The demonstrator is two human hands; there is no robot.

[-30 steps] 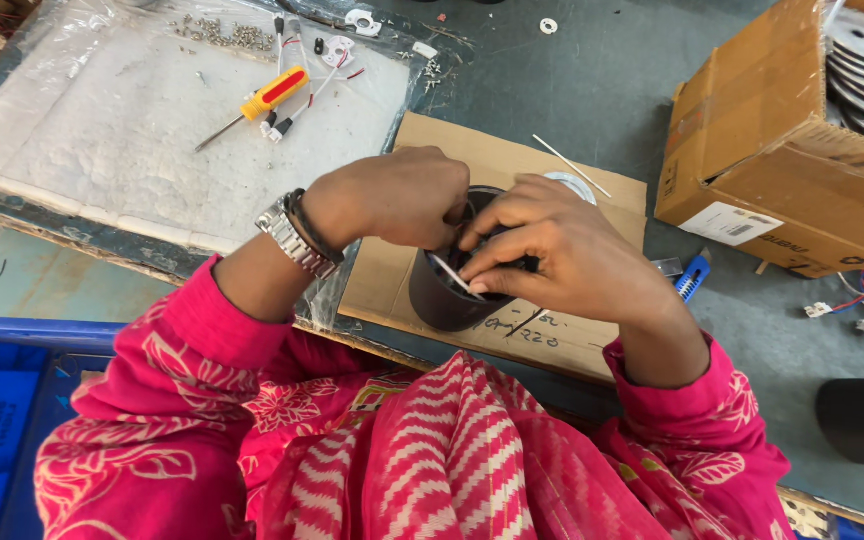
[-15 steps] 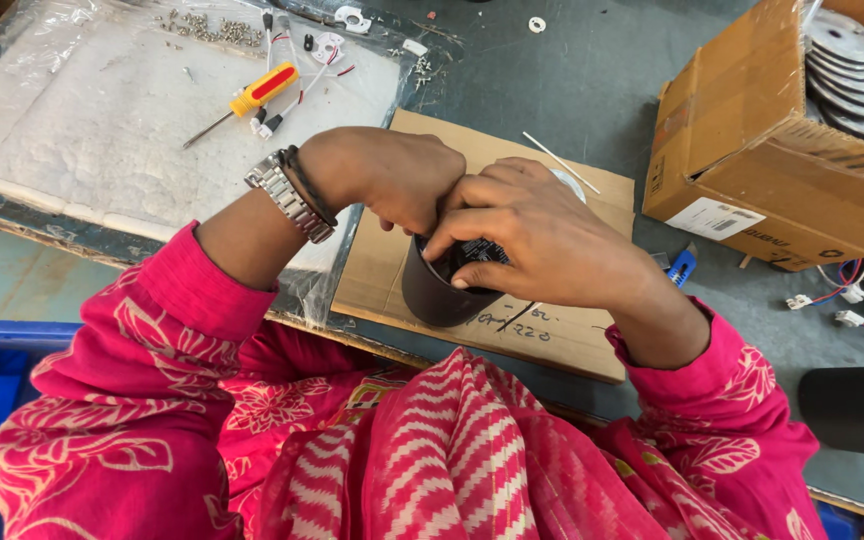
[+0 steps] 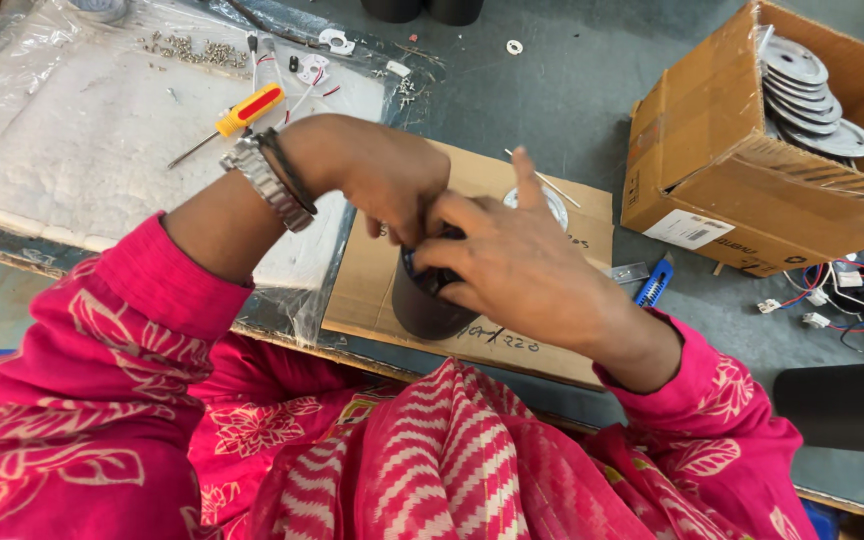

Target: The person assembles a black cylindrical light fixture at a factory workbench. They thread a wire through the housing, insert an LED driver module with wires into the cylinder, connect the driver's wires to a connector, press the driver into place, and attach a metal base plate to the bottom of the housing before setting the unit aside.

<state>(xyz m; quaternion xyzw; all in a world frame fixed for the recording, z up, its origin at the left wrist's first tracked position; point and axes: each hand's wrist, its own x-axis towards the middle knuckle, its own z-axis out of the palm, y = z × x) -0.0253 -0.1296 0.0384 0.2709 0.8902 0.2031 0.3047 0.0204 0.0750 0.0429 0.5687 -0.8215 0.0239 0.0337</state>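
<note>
1. Grey-green work surface point(image 3: 572, 110), cluttered and seen from above; near its front edge, a flat sheet of brown cardboard point(image 3: 372, 290) under both hands.
2. Standing upright on that cardboard: a dark cylindrical housing point(image 3: 427, 308), long axis vertical, open mouth upward, directly below the fingers of both hands and between them.
3. Left hand point(image 3: 382, 180) arched over the rim from the far-left side, fingers curled down into or onto the mouth; wrist carrying a metal watch point(image 3: 264, 180) and a dark band. Closed around the rim, though what sits under the fingertips is hidden.
4. Right hand point(image 3: 517, 260) wrapped over the near-right side of the housing, thumb and lower fingers gripping the wall and rim, forefinger lifted straight and free. Both hands about equally near, touching the housing from opposite sides.
5. Just behind the right hand on the cardboard: a round silvery disc point(image 3: 550, 203) and a thin pale stick, partly covered.
6. Further left: a white padded mat under clear plastic point(image 3: 72, 150), with a yellow-handled screwdriver point(image 3: 237, 115) and a scatter of small screws point(image 3: 182, 47).
7. Right of the cardboard: a small blue tool point(image 3: 655, 283), then an open carton point(image 3: 722, 170) holding stacked metal discs point(image 3: 802, 85), and a tangle of coloured wires point(image 3: 852, 295) beyond.
</note>
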